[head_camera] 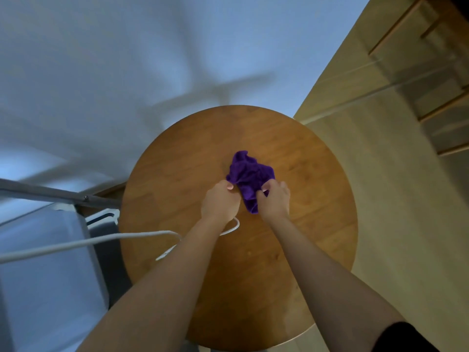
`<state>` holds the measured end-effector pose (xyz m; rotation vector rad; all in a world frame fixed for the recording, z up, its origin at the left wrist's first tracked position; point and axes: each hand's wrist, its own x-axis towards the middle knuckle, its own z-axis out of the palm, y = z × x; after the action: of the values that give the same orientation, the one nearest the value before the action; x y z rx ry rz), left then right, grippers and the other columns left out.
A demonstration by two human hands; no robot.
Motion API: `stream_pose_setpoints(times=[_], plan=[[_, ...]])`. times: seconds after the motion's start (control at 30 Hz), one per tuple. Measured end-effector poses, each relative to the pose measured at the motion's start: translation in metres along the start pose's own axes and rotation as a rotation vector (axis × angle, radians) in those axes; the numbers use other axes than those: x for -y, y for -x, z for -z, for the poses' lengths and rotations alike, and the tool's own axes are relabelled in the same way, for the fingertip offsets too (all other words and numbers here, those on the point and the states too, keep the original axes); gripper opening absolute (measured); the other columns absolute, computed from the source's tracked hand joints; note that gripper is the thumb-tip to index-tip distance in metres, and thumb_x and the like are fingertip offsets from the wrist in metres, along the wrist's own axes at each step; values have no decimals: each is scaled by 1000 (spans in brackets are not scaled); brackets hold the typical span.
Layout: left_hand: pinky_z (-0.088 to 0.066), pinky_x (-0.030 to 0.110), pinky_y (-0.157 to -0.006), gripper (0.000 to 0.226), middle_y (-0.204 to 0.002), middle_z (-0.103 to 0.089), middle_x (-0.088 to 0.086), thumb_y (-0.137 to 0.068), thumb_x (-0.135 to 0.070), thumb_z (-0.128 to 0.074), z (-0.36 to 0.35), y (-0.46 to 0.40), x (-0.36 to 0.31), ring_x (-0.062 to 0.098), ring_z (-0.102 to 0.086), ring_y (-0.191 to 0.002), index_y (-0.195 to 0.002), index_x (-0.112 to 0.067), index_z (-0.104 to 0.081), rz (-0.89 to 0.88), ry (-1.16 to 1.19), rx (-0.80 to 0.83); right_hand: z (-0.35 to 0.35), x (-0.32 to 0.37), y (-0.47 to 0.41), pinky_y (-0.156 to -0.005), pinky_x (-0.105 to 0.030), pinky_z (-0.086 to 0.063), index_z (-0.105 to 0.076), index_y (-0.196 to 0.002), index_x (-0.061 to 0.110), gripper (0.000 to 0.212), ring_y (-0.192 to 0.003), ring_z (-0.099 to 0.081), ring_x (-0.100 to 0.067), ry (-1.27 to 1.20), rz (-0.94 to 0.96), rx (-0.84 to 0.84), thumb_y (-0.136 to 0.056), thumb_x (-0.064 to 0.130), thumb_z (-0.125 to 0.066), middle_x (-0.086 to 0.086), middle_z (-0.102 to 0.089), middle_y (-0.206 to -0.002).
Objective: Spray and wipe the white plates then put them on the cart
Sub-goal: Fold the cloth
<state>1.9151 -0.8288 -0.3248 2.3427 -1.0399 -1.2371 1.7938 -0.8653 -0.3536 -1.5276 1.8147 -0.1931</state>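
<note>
Both the left hand [220, 199] and the right hand [275, 198] pinch the crumpled purple cloth [250, 177] near the middle of the round wooden table [317, 199]. No white plates show. Best to fold it into a flat pad for even wiping.

Round wooden counter [291, 245], crumpled purple cloth [250, 174] near its centre, white cable [228, 231] looping over its left side

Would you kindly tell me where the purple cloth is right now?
The purple cloth lies crumpled near the middle of the round wooden table, pinched by both hands.
</note>
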Motion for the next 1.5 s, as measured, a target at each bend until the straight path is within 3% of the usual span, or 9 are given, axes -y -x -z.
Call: stream_pose_setpoints(times=[0.2, 0.5, 0.63, 0.77, 0.87, 0.97, 1.1, 1.27, 1.5], plan=[[-39, 24, -81, 49, -123, -58, 3, -86, -22, -66, 19, 3, 1, 19, -56, -109, -132, -14, -50, -117, 61, -6, 23, 44, 13, -56, -23, -36, -43, -86, 17, 10, -63, -45, -6, -220, 196, 19, -96, 18, -45, 9, -48, -73], [-44, 9, -70, 82, -100, -55, -25, -71, -37, -80, 72, 63, -16, -5, -56, -89, -138, -19, -37, -343, 348, -41, 73, 124, 74, -57, -7, -40, -45, -80, 27, 18, -68, -50, -3, -312, 436, 32, -93, 18, -53, 9, -54, -78], [-49, 17, -72, 55, -108, -64, -9, -85, -23, -66, 103, 114, -22, 10, -63, -95, -135, -21, -42, -478, 378, -115, 96, 153, 127, -64, -19, -48, -51, -79, 26, 15, -74, -57, -11, -391, 475, 32, -89, 20, -60, 5, -61, -80], [-41, 3, -63, 39, -94, -60, -22, -91, -7, -48, 148, 168, -12, -16, -57, -80, -125, -25, -46, -606, 402, -161, 109, 184, 181, -69, -23, -46, -47, -80, 26, 16, -81, -57, -14, -467, 503, 0, -93, 19, -52, 3, -59, -85], [-50, 22, -65, 21, -87, -67, -7, -92, -11, -45, 180, 208, -2, 3, -64, -75, -107, -25, -47, -612, 408, -162, 111, 202, 219, -74, -35, -49, -44, -83, 23, 13, -83, -57, -19, -505, 461, 14, -94, 19, -48, -3, -59, -91], [-53, 42, -77, 12, -88, -69, 1, -95, -17, -48, 208, 245, 9, 21, -66, -82, -92, -25, -56, -626, 394, -163, 113, 218, 254, -69, -36, -48, -43, -82, 22, 13, -76, -54, -19, -437, 503, 22, -93, 20, -48, -2, -57, -84], [-52, 32, -76, 22, -82, -69, -3, -95, -14, -52, 244, 286, 25, 16, -64, -79, -84, -26, -67, -649, 462, -207, 124, 228, 293, -59, -26, -42, -47, -77, 18, 26, -67, -52, -13, -383, 616, 44, -89, 37, -59, 0, -55, -73], [-46, 29, -69, 21, -77, -65, 0, -95, -15, -50, 275, 311, 37, 14, -57, -71, -80, -18, -65, -581, 492, -317, 144, 237, 325, -52, -17, -45, -55, -80, 15, 27, -61, -61, -7, -113, 762, 400, -75, 30, -76, 4, -64, -71], [-49, 25, -65, 15, -70, -62, -7, -81, -15, -67, 310, 329, 41, 11, -59, -67, -73, -24, -59, -606, 324, -441, 164, 255, 326, -58, -24, -36, -52, -69, 16, 22, -69, -51, -15, 330, 830, 209, -90, 21, -57, 2, -54, -72]])
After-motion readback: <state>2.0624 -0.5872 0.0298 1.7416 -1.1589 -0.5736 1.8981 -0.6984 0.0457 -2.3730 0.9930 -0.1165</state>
